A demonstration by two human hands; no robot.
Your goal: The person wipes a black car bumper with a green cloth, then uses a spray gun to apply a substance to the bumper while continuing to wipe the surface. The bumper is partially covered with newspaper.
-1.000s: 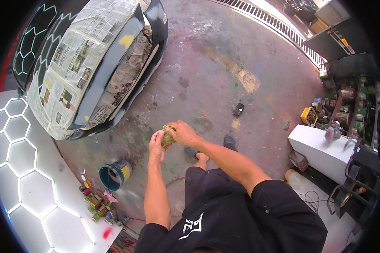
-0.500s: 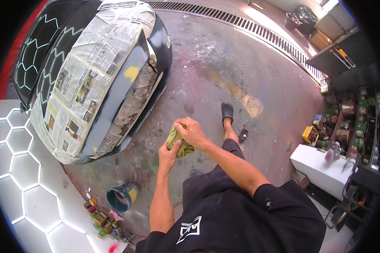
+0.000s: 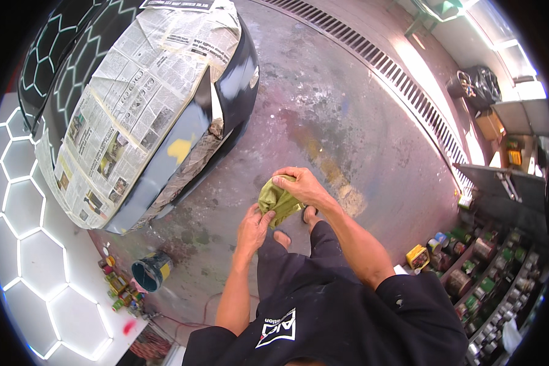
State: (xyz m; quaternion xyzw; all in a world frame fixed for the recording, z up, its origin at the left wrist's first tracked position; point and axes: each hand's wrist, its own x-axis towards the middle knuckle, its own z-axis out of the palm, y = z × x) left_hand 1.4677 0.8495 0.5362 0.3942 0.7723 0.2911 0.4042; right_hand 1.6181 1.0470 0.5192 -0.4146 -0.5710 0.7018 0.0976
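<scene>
Crumpled green cloth (image 3: 278, 204), held at 2 places above the stained floor (image 3: 381, 155) — left hand (image 3: 252, 228) pinching its lower-left edge, right hand (image 3: 303, 186) its upper-right edge, both with fingers closed on the fabric.

The yellow-green cloth (image 3: 279, 204) is matt and softly creased. Thin, wrinkled newspaper (image 3: 134, 91) lies on the car (image 3: 88, 61), whose dark surface shines glossy as a mirror — its grey panel (image 3: 158, 174), by contrast, looks flat and chalky. The floor (image 3: 372, 140) is rough, stained concrete; the drain grate (image 3: 361, 44), slatted metal. The bucket (image 3: 150, 272), small in view, is probably plastic.
</scene>
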